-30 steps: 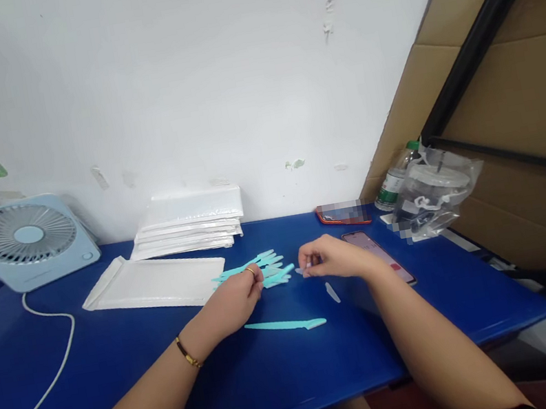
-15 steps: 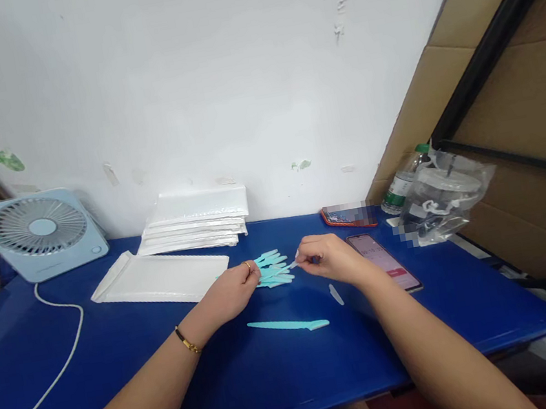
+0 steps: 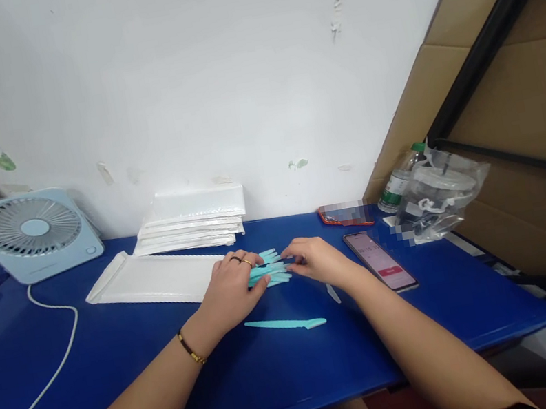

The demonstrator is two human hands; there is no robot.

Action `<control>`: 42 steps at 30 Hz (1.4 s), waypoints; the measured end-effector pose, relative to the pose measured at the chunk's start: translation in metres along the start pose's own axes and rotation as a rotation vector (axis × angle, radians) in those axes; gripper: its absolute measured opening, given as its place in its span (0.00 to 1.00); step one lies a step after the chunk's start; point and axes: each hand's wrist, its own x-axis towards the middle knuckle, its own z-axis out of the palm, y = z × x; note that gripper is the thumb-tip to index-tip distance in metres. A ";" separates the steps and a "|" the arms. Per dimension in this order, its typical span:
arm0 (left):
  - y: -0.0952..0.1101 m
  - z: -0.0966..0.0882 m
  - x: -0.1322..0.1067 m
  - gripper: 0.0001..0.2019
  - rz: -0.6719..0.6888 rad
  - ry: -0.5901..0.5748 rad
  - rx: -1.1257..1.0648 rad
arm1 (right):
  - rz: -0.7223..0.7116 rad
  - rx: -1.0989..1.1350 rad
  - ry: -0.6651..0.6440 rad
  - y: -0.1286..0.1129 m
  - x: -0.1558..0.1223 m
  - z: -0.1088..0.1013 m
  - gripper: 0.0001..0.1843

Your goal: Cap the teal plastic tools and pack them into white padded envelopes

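Several turquoise eyebrow razors lie bunched together at the middle of the table, their pale tips pointing right. My left hand is closed around their handle ends, thumb in front and fingers over the top. At the tip side, the thumb and fingers of my right hand pinch the end of one razor; fingertips partly hide it. A single turquoise eyebrow razor lies apart, nearer the front edge. Beside my right wrist rests a small translucent blade cover, partly covered by the arm.
A white padded envelope lies left of the razors, with a stack of envelopes behind. A blue fan and its cable occupy the left. On the right are a phone, an orange-edged phone, a bottle and a bagged cup.
My left hand has turned and spread over the bunch, now gripping it from above with the thumb in front. My right hand has shifted slightly left, onto the razors' tips.
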 end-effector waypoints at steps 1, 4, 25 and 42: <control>0.003 -0.001 -0.002 0.13 0.044 -0.059 -0.019 | 0.065 0.001 -0.015 0.003 -0.003 -0.007 0.06; 0.013 0.000 -0.010 0.13 0.168 -0.336 -0.070 | 0.302 -0.027 -0.220 0.014 -0.017 -0.029 0.08; 0.011 0.008 -0.008 0.04 0.218 -0.356 0.340 | 0.273 0.036 -0.620 0.014 -0.018 -0.029 0.07; 0.018 0.009 -0.006 0.11 0.176 -0.307 0.444 | 0.072 -0.123 -0.470 0.004 -0.013 -0.018 0.04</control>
